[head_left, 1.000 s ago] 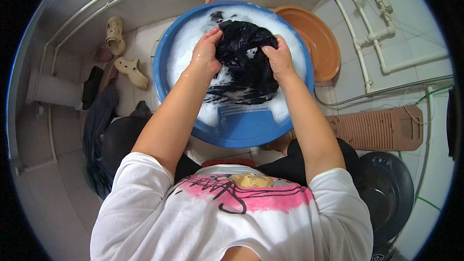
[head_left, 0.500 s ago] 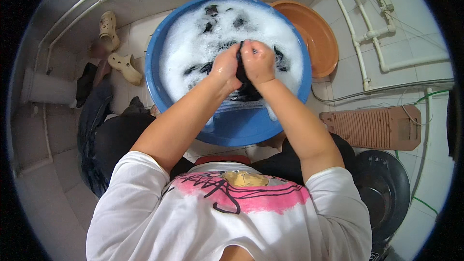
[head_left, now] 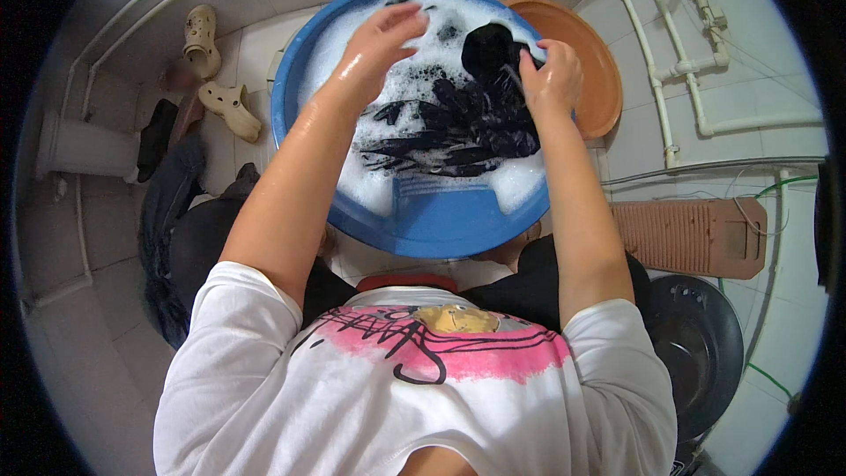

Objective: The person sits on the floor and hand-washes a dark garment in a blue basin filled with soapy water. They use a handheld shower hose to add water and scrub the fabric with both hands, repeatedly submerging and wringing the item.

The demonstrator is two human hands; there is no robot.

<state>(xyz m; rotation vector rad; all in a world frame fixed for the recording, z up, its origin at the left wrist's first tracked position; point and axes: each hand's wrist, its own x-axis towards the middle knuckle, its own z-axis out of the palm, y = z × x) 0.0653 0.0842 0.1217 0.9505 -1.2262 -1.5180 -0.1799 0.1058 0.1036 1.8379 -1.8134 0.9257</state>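
Observation:
A dark, wet garment lies spread across the white suds in a round blue tub. At the tub's right side, my right hand grips a bunched black end of the garment, lifted a little out of the foam. My left hand hovers over the far left suds, fingers apart and nothing in them. Small dark bits of cloth show through the foam near the far rim. How much more fabric lies under the suds is hidden.
An orange-brown basin stands behind the tub on the right. A brown washboard and a black basin lie to my right. Beige clogs rest on the left floor. White pipes run along the walls.
My hands, which were together around the black cloth, have parted. The left has moved up and left, empty; the right has gone right with one end, and the garment now lies spread out.

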